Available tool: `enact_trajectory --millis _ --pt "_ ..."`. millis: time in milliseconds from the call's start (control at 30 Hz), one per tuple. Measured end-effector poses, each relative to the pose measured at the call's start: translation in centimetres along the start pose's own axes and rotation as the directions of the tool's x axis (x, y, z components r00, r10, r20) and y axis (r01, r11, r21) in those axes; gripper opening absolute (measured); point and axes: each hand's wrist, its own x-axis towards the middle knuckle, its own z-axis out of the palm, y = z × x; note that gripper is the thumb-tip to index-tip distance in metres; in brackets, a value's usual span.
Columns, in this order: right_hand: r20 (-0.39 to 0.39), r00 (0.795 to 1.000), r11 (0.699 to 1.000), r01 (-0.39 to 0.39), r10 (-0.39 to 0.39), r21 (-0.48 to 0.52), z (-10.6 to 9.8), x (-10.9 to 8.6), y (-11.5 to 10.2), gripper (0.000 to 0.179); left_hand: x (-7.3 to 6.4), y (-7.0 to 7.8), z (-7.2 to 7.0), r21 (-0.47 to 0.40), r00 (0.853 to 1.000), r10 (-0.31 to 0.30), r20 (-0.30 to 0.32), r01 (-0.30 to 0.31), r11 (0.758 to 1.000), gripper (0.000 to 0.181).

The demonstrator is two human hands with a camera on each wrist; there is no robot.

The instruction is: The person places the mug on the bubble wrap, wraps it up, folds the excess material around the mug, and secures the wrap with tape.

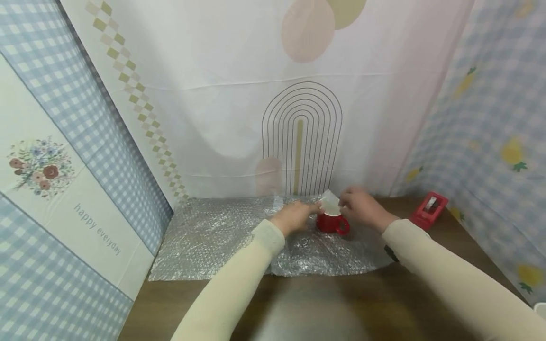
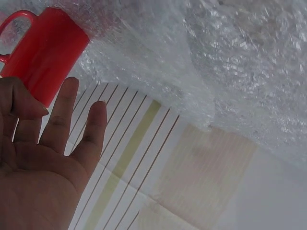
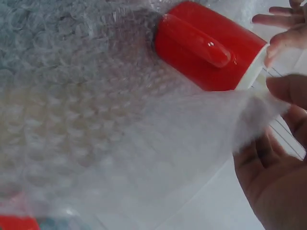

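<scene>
A red mug (image 1: pixel 329 223) with a white rim and a side handle stands upright on a sheet of bubble wrap (image 1: pixel 222 237). My left hand (image 1: pixel 296 215) holds the mug's rim from the left with thumb and forefinger; its other fingers stretch out beside the mug (image 2: pixel 48 52) in the left wrist view. On the mug's other side, my right hand (image 1: pixel 362 206) pinches a raised edge of the wrap between thumb and fingers. This lifted flap (image 3: pixel 158 143) fills much of the right wrist view and reaches close to the mug's rim.
To the right, a red tape dispenser (image 1: pixel 428 210) sits on the brown wooden table (image 1: pixel 204 303). Printed cloth hangs close behind the wrap, and checked cloth (image 1: pixel 490 166) bounds both sides. A white rounded edge (image 1: pixel 541 310) shows at the lower right.
</scene>
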Motion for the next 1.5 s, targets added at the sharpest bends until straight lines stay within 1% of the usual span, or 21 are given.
enact_trajectory --millis 100,133,200,300,367,467,567,600,700,800,900,967,1067,1200,1267,1367,1433,1500 --pt "0.110 0.994 0.998 -0.008 0.002 0.061 0.1 0.2 0.0 0.007 0.1 -0.2 0.3 -0.012 1.000 0.000 0.001 0.000 1.000 0.074" --pt "0.150 0.989 0.997 -0.014 0.002 0.082 0.0 0.3 0.1 0.008 0.1 -0.3 0.4 -0.020 1.000 -0.002 0.003 0.002 1.000 0.074" --pt "0.225 0.974 0.990 -0.056 0.026 0.129 -0.4 0.5 0.3 0.016 0.1 -0.3 0.5 -0.028 1.000 0.000 0.004 0.000 1.000 0.072" --pt "0.273 0.961 0.984 -0.085 0.039 0.156 -1.0 1.0 1.0 0.024 0.1 -0.4 0.4 -0.038 1.000 0.001 -0.002 -0.002 0.999 0.071" --pt "0.274 0.959 0.977 -0.117 0.066 0.175 -1.2 1.2 1.4 0.028 0.1 -0.5 0.3 -0.039 1.000 0.010 -0.010 -0.011 0.999 0.072" --pt "0.244 0.966 0.972 -0.131 0.081 0.197 -0.8 1.5 1.9 0.045 0.0 -0.5 0.5 -0.037 0.999 0.031 -0.014 -0.032 0.999 0.072" --pt "0.210 0.974 0.979 -0.124 0.088 0.161 -0.1 1.8 2.0 0.061 -0.1 -0.4 1.0 -0.047 0.999 0.048 -0.011 -0.048 0.998 0.073" --pt "0.212 0.973 0.979 -0.128 0.093 0.157 0.0 1.9 1.8 0.063 -0.1 -0.3 1.1 -0.046 0.999 0.050 -0.011 -0.051 0.998 0.073" --pt "0.231 0.967 0.982 -0.141 0.110 0.123 0.0 2.3 1.5 0.068 -0.2 -0.3 1.1 -0.050 0.999 0.044 -0.016 -0.045 0.998 0.075" --pt "0.272 0.952 0.974 -0.183 0.141 0.137 -0.2 3.0 1.2 0.069 -0.3 -0.5 0.7 -0.046 0.999 0.033 -0.021 -0.034 0.998 0.075" --pt "0.288 0.941 0.963 -0.227 0.178 0.145 -0.2 3.5 1.1 0.070 -0.4 -0.6 0.6 -0.047 1.000 0.023 -0.021 -0.024 0.999 0.072" --pt "0.291 0.937 0.959 -0.242 0.193 0.144 -0.2 3.8 1.1 0.072 -0.3 -0.5 0.6 -0.048 1.000 0.020 -0.017 -0.021 0.999 0.072" --pt "0.285 0.938 0.962 -0.242 0.197 0.128 -0.3 3.8 1.1 0.072 -0.1 -0.4 0.6 -0.049 1.000 0.022 -0.008 -0.022 0.999 0.073" --pt "0.276 0.941 0.973 -0.221 0.194 0.071 -0.2 3.9 1.0 0.069 -0.2 -0.3 0.9 -0.038 1.000 0.031 0.005 -0.031 0.999 0.080" --pt "0.280 0.939 0.974 -0.220 0.197 0.052 -0.1 4.0 0.8 0.067 -0.6 -0.4 0.9 -0.022 0.999 0.037 0.019 -0.037 0.999 0.087" --pt "0.296 0.933 0.975 -0.221 0.205 0.024 0.1 4.3 0.5 0.066 -1.6 -0.9 0.8 -0.062 0.999 0.016 0.041 -0.014 0.998 0.099" --pt "0.302 0.929 0.973 -0.229 0.214 0.015 0.1 4.4 0.2 0.066 -2.5 -1.7 0.4 -0.069 0.999 -0.010 0.036 0.012 0.998 0.100" --pt "0.301 0.930 0.975 -0.223 0.212 0.003 0.1 4.4 0.0 0.066 -3.7 -3.1 0.1 -0.088 0.998 -0.054 0.029 0.056 0.994 0.095"
